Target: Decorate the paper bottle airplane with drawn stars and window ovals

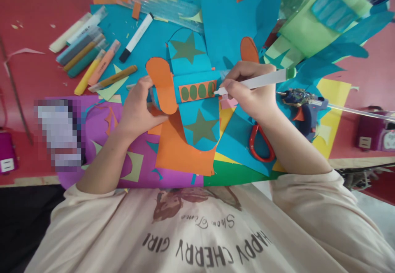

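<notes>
A blue paper craft lies in front of me, with a green star at its top and another at its bottom. Across its middle runs an orange strip with several green ovals. My right hand grips a white marker with a green end, its tip at the rightmost oval. My left hand is at the craft's left end, thumb and fingers curved around it beside an orange rounded piece. Another orange rounded piece shows behind my right hand.
Several markers lie at the upper left, above a phone. Red-handled scissors and a glue gun are on the right. Coloured paper sheets and scraps surround the craft on the red table.
</notes>
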{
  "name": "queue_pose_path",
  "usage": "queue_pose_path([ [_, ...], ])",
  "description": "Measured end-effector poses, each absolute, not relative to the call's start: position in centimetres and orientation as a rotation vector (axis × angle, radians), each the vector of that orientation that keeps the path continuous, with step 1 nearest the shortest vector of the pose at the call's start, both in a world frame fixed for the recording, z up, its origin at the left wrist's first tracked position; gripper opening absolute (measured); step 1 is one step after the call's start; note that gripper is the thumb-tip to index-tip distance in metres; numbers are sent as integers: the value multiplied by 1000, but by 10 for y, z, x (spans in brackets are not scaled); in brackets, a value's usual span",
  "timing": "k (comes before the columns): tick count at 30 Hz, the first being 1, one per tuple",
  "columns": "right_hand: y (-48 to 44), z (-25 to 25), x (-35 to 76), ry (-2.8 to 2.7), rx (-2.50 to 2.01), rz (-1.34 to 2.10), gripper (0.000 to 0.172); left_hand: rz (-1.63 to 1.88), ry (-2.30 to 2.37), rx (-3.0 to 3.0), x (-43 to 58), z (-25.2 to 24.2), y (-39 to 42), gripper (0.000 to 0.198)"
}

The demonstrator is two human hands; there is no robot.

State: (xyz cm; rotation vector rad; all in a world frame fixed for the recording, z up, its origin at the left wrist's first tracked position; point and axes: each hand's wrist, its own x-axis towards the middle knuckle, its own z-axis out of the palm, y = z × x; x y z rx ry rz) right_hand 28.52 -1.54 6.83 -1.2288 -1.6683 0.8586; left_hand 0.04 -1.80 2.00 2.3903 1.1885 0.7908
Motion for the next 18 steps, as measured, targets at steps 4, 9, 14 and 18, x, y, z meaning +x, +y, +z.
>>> queue_pose_path([
  [4,-16,68,284,-1628,-1200,898,21,792,1214,2348,2,22,-20,69],
  [9,-16,64,282,-1552,-1179,849,28,787,1221,2363,2,22,-20,65],
  [14,-15,58,285,-1582,-1150,872,30,822,1189,2370,3,24,-20,63],
  [18,-14,54,289,-1621,-1108,834,32,747,1239,2359,4,26,-20,67],
])
